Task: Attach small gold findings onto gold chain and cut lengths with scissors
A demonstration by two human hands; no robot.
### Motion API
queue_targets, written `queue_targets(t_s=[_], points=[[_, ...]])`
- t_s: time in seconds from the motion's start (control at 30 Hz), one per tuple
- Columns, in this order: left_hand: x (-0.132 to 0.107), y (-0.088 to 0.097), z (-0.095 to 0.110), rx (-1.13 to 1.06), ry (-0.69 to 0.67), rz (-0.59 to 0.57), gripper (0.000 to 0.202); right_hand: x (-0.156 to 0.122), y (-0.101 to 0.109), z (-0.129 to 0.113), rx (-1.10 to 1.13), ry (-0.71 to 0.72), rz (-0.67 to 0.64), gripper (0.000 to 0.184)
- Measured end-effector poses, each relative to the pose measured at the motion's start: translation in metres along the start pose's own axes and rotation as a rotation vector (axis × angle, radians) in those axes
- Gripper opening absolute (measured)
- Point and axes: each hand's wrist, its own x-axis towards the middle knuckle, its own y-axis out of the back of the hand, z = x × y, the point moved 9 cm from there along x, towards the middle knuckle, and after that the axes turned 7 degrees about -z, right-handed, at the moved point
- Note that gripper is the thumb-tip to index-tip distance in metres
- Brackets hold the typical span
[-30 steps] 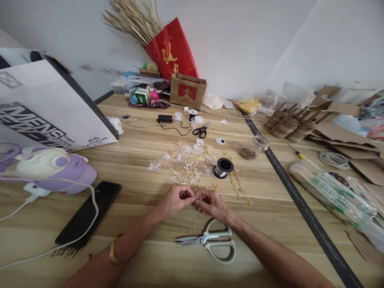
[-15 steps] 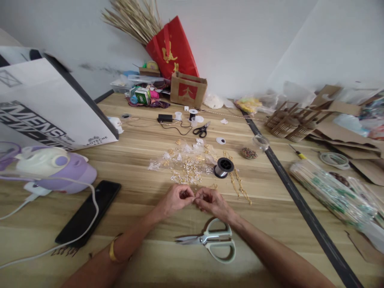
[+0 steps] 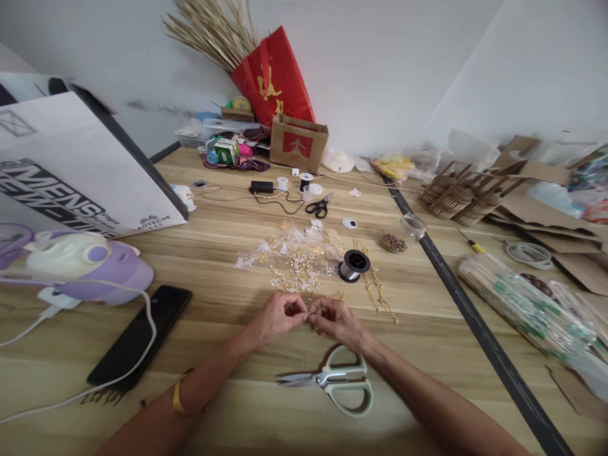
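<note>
Hands look unmoved to me: left hand (image 3: 278, 315) and right hand (image 3: 335, 320) stay pinched together on a tiny piece (image 3: 308, 312), fine work ongoing, scissors (image 3: 332, 380) at six o'clock.

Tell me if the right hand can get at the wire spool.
Probably yes: the spool lies just beyond the right hand, only small gold bits between, though it is pinching a tiny piece.

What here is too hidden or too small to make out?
Head view: the tiny piece pinched between the left hand and right hand; fingertips cover it.
Head view: the gold bits beyond the hands; too small to tell their shapes.
Head view: the purple device; cut off by the left edge.
</note>
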Motion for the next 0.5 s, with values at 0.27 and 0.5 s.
queue_targets(t_s=[0.27, 0.5], points=[[0.0008, -0.0020, -0.0007, -0.002, 0.001, -0.005, 0.006, -0.0003, -0.0003, -0.0026, 0.008, 0.024, -0.016, 0.026], [0.0008, -0.0026, 0.0011, -0.016, 0.013, -0.014, 0.008, -0.0014, 0.0014, -0.0045, -0.013, 0.009, -0.005, 0.025]])
